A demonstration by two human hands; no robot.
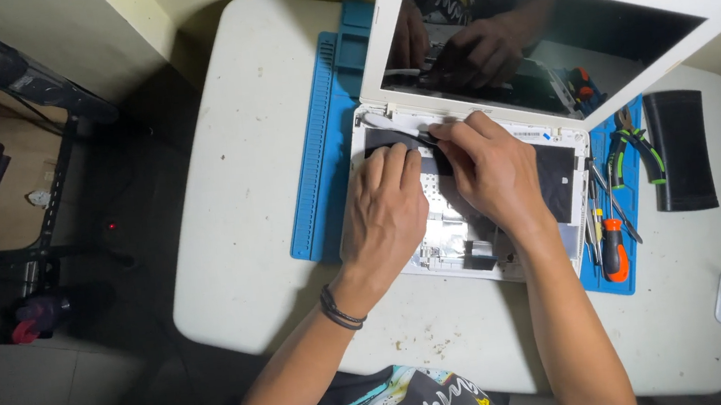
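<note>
White laptop (478, 217) sits centre frame, lid up, keyboard deck off so the internals show, lying on a blue mat (320, 153) on a white table (244, 197).

Left hand (384, 213) lies flat, palm down, on the left half of the open base, fingertips touching a black sheet (394, 139) near the hinge. It grips nothing, just presses.

Right hand (486, 167) is just beside it, fingers pinched on the edge of that black sheet at about the centre of the hinge line. Hands nearly touch at the fingertips.

Judgement on doing this well:
- Keep the left palm's weight on the frame, not on board or cables underneath; what it covers is hidden.
- Peel the sheet low and slow, parallel to the base, so it doesn't tear or drag a ribbon along.
- A white strip (397, 121) runs along the hinge right behind the pinch; keep clear of it.
- Can't tell whether the sheet is glued or loose, so test with a light pull first.

Tools lie right of the laptop: green-handled pliers (636, 151), orange-handled screwdriver (614, 249). A black curved part (681, 151) lies farther right, well apart.
</note>
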